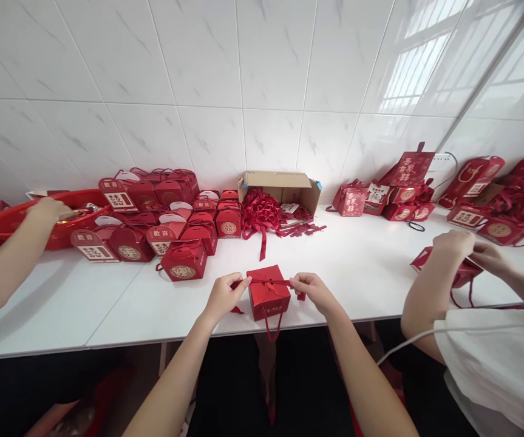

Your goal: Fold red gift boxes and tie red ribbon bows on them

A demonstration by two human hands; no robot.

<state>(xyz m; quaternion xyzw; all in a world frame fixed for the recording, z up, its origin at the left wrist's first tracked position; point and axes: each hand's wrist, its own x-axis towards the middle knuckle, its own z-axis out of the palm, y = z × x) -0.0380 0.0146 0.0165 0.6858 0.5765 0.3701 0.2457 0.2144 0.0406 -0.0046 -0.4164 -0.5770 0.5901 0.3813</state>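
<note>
A small red gift box (268,300) sits at the table's front edge, with a cord handle hanging down its front. Across its top runs a red ribbon (269,281), crossed or looped at the middle. My left hand (226,292) pinches the ribbon at the box's left side, a loose tail lying below it. On the right, my right hand (311,291) pinches the other part between thumb and finger, with an end dangling underneath. The ribbon is stretched between both hands. Whether the knot is tight, I cannot tell.
A cardboard carton (282,179) spills loose red ribbons (262,212) at the back. Several red boxes (183,261) stand to the left, near a red basin (93,197) where another person's hand (50,209) reaches. At right, a co-worker's hands (455,243) handle another box (462,273).
</note>
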